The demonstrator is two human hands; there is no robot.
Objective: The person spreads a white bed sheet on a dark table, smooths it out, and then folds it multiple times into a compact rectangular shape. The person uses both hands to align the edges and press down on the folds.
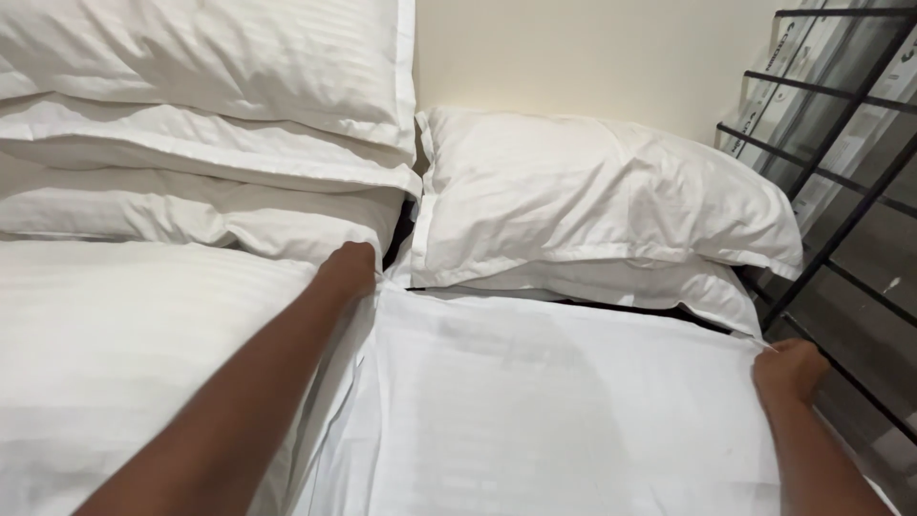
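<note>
Left forearm, hand [349,266] (fingertips hidden) at sheet [554,401].

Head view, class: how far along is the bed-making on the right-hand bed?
Done: two pillows lie stacked at the head, and the striped white sheet lies mostly flat. In hand: the left hand holds the sheet's top left corner and the right hand pinches its top right corner. Left: folds along the sheet's left edge look unsmoothed.
</note>
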